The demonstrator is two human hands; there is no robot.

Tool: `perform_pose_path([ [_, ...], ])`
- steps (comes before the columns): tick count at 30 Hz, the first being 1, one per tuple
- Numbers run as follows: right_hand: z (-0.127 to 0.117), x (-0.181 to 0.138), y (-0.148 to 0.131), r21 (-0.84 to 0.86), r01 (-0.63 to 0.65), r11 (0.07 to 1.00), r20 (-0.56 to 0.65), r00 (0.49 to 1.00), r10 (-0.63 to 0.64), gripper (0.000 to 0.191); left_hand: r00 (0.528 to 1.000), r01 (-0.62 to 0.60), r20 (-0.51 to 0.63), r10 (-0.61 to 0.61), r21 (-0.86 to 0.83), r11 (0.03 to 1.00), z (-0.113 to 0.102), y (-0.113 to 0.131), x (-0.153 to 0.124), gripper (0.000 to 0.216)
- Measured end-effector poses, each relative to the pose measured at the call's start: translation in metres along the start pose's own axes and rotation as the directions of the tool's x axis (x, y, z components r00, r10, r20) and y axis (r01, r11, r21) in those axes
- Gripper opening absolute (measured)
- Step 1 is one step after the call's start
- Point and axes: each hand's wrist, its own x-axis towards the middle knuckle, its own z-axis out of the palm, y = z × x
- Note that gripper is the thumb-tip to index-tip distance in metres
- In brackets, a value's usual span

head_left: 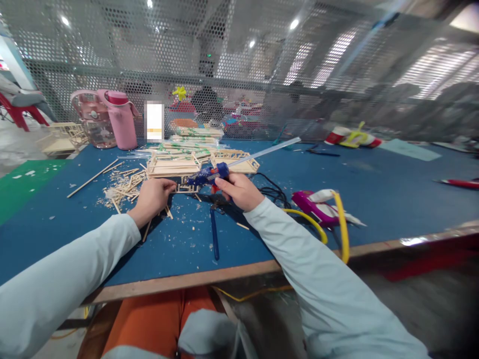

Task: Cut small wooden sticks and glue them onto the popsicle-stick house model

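Note:
My right hand (243,191) is wrapped round the handle of a blue hot glue gun (215,173). A long translucent glue stick (266,152) juts from its back end, up and to the right. The gun's nose points left at a small wooden stick frame (187,189). Fingertips of my left hand (154,195) are pinched at the left end of that frame. Just behind stand a larger assembled wooden stick piece (174,166) and another one (239,163). Below the gun lies a blue-handled tool (214,234); its head is partly shaded.
Loose sticks and shavings (129,184) spread on the blue table (337,174) left of my hands. Bagged sticks (196,139) lie behind. A pink bottle (122,122) and a clear bottle (98,124) stand back left. A purple-and-white tool (316,207) and black cable (275,192) lie right.

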Motion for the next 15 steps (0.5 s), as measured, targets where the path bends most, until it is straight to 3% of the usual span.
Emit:
perform_pose_path([
  [7, 0.0006, 0.0, 0.003, 0.027, -0.023, 0.999, 0.012, 1.0, 0.023, 0.039, 1.0, -0.031, -0.003, 0.031, 0.118, 0.993, -0.0008, 0.0025, -0.0028, 0.028],
  [15, -0.0002, -0.0001, -0.0001, 0.065, -0.048, 0.997, 0.024, 0.999, 0.046, 0.042, 0.999, -0.049, 0.003, 0.049, 0.107, 0.993, 0.0007, -0.0002, -0.0023, 0.029],
])
